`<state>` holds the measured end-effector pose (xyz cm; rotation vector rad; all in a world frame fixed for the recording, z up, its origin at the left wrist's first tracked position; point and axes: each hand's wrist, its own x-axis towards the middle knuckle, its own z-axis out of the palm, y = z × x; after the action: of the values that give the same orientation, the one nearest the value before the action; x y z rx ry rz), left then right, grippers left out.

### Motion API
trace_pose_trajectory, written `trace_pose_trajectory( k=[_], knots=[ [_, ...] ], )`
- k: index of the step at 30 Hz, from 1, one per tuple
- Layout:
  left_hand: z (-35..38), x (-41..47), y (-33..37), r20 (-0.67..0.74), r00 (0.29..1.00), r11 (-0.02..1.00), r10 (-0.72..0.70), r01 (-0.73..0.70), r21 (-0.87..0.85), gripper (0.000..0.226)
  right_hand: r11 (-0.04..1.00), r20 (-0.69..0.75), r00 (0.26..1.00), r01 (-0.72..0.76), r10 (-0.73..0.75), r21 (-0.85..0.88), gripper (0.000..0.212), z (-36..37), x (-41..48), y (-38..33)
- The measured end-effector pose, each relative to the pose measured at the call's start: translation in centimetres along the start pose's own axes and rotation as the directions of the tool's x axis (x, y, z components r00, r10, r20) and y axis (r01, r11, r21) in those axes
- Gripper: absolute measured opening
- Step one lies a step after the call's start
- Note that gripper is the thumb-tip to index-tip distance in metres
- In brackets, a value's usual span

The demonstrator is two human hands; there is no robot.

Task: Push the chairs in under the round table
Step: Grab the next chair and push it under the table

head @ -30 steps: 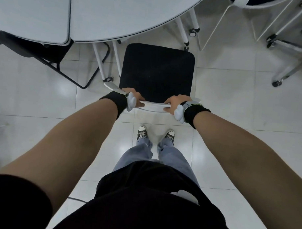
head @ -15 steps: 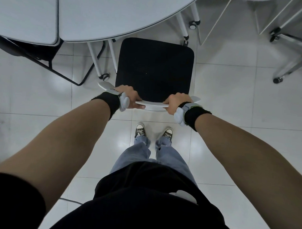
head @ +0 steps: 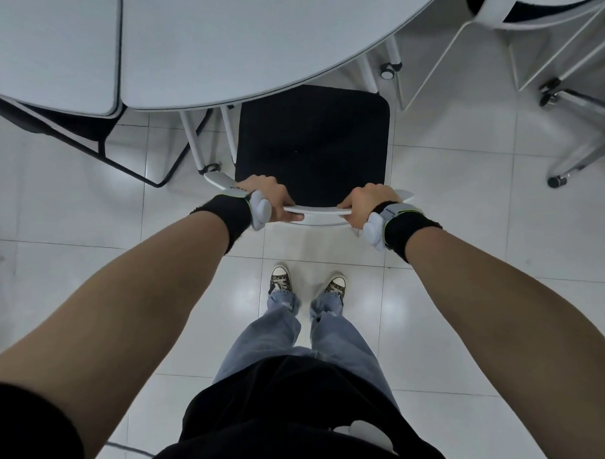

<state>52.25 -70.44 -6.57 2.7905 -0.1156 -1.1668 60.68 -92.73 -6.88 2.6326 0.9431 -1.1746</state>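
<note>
A chair with a black seat (head: 312, 144) and a white backrest (head: 317, 210) stands directly in front of me. My left hand (head: 269, 197) grips the left part of the backrest and my right hand (head: 365, 204) grips the right part. The far edge of the seat lies beneath the rim of the grey round table (head: 253, 38), whose curved edge runs across the top of the view. Both wrists wear black bands.
White table legs on casters (head: 387, 73) stand left and right of the seat. A dark chair (head: 75, 128) sits tucked under the table at left. Another white-framed chair (head: 541, 18) and metal caster legs (head: 556, 180) stand at right. My feet (head: 306, 281) are on white floor tiles.
The chair has slid forward with both hands on its backrest; the seat's far edge is now under the table rim. I have stepped closer to the table.
</note>
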Motion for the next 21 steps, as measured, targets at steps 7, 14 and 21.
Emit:
trace_pose_trajectory(
  k=[7, 14, 21],
  knots=[
    [-0.7, 1.5, 0.4, -0.017, 0.999, 0.997, -0.045, 0.044, -0.065, 0.064, 0.999, -0.017, 1.0, -0.006, 0.005, -0.032, 0.031, -0.7, 1.7, 1.7],
    [-2.3, 2.7, 1.9, -0.037, 0.993, 0.98, -0.111, 0.103, -0.167, 0.062, 0.997, -0.047, 0.999, 0.018, -0.021, -0.069, 0.031, -2.0, 3.1, 4.3],
    [-5.1, 5.1, 5.2, 0.001, 0.98, 0.948, -0.2, 0.193, -0.253, 0.061, 0.986, -0.023, 0.997, 0.069, -0.073, -0.152, 0.035, -5.6, 4.5, 8.7]
  ],
)
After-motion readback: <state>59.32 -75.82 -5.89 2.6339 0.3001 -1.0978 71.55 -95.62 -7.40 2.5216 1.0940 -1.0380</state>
